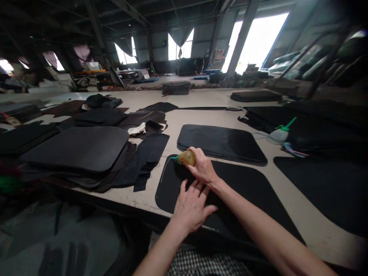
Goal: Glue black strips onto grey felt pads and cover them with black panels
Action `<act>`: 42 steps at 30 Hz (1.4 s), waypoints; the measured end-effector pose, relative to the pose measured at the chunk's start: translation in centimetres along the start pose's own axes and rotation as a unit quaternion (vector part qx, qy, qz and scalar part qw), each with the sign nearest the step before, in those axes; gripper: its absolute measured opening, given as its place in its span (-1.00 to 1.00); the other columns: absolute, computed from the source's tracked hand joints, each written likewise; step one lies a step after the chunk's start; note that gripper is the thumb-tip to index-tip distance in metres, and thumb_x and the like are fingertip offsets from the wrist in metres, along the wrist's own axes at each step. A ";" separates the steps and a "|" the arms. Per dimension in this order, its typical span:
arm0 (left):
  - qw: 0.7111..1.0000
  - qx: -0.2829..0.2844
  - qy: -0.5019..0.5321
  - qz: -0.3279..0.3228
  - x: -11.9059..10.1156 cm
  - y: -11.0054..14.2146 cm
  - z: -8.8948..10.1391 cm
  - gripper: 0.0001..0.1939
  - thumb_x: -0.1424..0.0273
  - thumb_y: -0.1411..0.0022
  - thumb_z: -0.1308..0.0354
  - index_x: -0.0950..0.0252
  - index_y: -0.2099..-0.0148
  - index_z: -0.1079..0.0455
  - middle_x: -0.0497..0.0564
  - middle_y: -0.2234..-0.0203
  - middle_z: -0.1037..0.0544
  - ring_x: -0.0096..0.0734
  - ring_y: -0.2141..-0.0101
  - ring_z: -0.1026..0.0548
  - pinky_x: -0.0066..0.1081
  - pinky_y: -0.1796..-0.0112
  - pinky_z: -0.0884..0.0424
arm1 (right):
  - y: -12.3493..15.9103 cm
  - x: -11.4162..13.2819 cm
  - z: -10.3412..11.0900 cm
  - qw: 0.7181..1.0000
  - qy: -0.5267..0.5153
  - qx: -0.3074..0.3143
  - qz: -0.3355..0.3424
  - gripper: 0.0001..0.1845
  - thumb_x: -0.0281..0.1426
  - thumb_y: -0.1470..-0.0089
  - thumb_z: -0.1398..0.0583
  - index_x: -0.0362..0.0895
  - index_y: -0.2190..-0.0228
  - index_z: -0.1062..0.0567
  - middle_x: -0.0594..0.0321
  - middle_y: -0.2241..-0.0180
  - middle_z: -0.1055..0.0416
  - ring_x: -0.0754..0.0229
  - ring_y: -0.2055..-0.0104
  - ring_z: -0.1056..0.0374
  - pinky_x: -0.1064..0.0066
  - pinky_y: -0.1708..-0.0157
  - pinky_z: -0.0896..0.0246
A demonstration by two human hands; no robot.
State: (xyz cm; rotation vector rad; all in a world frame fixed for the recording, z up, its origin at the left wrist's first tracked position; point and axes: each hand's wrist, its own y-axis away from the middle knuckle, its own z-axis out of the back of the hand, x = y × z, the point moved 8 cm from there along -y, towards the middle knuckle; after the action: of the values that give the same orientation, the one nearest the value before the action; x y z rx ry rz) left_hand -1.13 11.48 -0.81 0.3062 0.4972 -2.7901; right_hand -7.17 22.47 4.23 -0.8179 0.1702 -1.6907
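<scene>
R hand (203, 168) gripping bottle (187, 157), ctr frame; L hand (190, 207) splayed, nothing gripped, on blk sheet (167, 188), lower ctr.

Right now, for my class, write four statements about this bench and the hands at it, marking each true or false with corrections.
1. The right hand holds a yellowish bottle. True.
2. The left hand is clenched into a fist. False: its fingers are spread over a black panel.
3. The green nozzle points left in the picture. True.
4. The phone lies right of the yellowish bottle in the picture. False: it lies left.
</scene>
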 end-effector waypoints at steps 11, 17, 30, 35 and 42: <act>1.000 -0.002 -0.029 0.000 -0.3 -0.1 -0.4 -0.40 -0.04 -0.41 0.19 0.13 -0.33 -0.19 0.05 -0.33 -0.22 -0.20 -0.32 -0.16 0.08 -0.27 -0.08 | 2.3 -6.4 7.5 0.998 0.043 -0.022 -0.049 -0.49 -0.14 -0.16 -0.22 -0.08 -0.06 -0.32 0.09 0.06 -0.38 -0.04 0.09 -0.42 0.17 0.09 -0.37; 0.999 0.003 -0.050 -0.019 -0.7 -0.2 -0.5 -0.44 0.00 -0.41 0.12 0.10 -0.33 -0.19 0.04 -0.32 -0.24 -0.16 -0.31 -0.19 0.09 -0.24 -0.14 | 7.3 -13.9 15.4 0.987 0.120 -0.056 -0.091 -0.46 -0.14 -0.11 -0.22 -0.09 -0.07 -0.33 0.06 0.02 -0.40 -0.07 0.04 -0.41 0.15 0.05 -0.35; 0.991 0.016 -0.122 -0.057 -0.7 -0.3 -2.0 -0.43 0.05 -0.43 0.12 0.08 -0.39 -0.09 0.02 -0.37 -0.15 -0.14 -0.32 -0.17 0.07 -0.22 -0.14 | 14.8 -19.2 24.7 0.967 0.160 -0.101 -0.169 -0.46 -0.09 -0.05 -0.27 -0.08 -0.01 -0.40 0.08 0.02 -0.43 -0.04 0.03 -0.42 0.15 0.01 -0.34; 0.990 0.017 -0.128 -0.058 -0.8 -0.3 -2.0 -0.44 0.05 -0.42 0.11 0.08 -0.38 -0.12 0.03 -0.36 -0.16 -0.16 -0.32 -0.17 0.03 -0.23 -0.14 | 16.8 -18.7 26.7 0.972 0.141 -0.090 -0.164 -0.53 -0.16 -0.06 -0.25 -0.09 0.02 -0.42 0.10 0.03 -0.44 -0.03 0.01 -0.40 0.15 -0.03 -0.30; 0.991 0.024 -0.121 -0.058 -0.9 -0.3 -2.1 -0.43 0.05 -0.42 0.10 0.11 -0.37 -0.15 0.07 -0.35 -0.18 -0.14 -0.31 -0.18 0.04 -0.24 -0.10 | 21.6 -16.6 29.1 0.974 0.069 -0.027 -0.216 -0.53 -0.14 -0.06 -0.25 -0.08 0.03 -0.43 0.17 0.08 -0.47 0.01 0.10 -0.43 0.22 0.07 -0.32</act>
State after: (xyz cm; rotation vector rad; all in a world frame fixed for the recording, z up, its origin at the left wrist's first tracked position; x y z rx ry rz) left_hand -0.08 12.69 -2.41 -0.0550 0.4001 -2.9009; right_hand 28.49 39.88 7.61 -0.8183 0.1411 -2.1632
